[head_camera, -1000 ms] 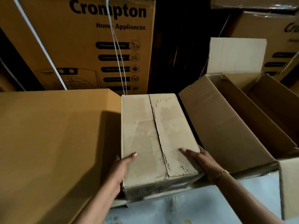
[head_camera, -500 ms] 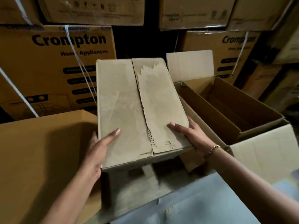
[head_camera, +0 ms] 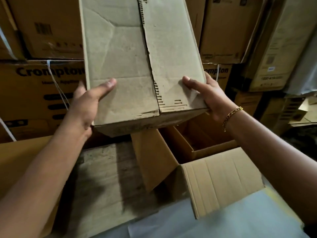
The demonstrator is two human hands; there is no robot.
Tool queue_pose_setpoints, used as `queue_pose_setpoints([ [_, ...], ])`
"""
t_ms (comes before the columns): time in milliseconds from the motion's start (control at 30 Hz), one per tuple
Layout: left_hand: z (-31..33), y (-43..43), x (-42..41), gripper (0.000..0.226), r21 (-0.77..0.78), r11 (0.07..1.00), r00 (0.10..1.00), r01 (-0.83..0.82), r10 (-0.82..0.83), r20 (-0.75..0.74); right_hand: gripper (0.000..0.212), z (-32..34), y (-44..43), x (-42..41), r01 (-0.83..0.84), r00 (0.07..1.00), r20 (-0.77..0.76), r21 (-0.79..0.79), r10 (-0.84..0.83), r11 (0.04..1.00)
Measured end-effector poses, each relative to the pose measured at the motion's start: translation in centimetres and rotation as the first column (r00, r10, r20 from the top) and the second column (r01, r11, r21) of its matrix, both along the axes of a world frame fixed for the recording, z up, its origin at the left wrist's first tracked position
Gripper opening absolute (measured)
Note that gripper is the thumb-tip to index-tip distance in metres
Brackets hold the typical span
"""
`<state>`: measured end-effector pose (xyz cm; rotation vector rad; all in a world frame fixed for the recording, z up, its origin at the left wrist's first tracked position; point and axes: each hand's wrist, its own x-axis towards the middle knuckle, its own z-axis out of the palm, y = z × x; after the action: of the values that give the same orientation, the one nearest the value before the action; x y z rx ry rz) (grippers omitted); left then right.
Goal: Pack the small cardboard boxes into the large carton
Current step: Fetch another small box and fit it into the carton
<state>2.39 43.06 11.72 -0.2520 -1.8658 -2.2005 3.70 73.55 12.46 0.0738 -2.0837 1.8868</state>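
A worn, grey-brown small cardboard box [head_camera: 130, 62] is held up at chest height, its closed flaps facing me. My left hand [head_camera: 87, 103] grips its left side with the thumb across the top. My right hand [head_camera: 205, 95], with a gold bracelet at the wrist, grips the right side. The box hangs over the left edge of the open large carton [head_camera: 214, 152], whose near flap [head_camera: 223, 182] folds toward me. The carton's inside looks dark; I see nothing in the visible part.
Another dusty closed box [head_camera: 103, 186] lies below where the held box was. A tall orange carton [head_camera: 13, 160] stands at the left. Stacked Crompton cartons [head_camera: 34, 83] form a wall behind. More boxes [head_camera: 283, 109] pile at the right.
Both hands have lifted the small box from the stack, upward and a little to the right, so it hangs partly above the open carton. The view has tilted upward.
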Motion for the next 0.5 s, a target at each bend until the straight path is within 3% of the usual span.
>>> queue_pose_setpoints([
  [233, 3.1, 8.4, -3.0, 0.045, -0.072, 0.969, 0.970, 0.236, -0.239, -0.046, 0.072, 6.6, 10.2, 0.3, 0.083, 0.991, 0.095, 0.145, -0.097, 0.986],
  [333, 3.6, 11.4, -5.6, 0.044, -0.082, 0.942, 0.945, 0.325, -0.327, -0.007, 0.070, 8.8, 13.8, -0.9, 0.086, 0.975, 0.187, 0.196, -0.123, 0.977],
  [500, 3.0, 16.5, -9.6, 0.058, -0.122, 0.904, 0.910, 0.409, -0.395, 0.121, 0.085, 10.0, 19.1, -3.6, 0.153, 0.918, 0.313, 0.291, -0.245, 0.944],
])
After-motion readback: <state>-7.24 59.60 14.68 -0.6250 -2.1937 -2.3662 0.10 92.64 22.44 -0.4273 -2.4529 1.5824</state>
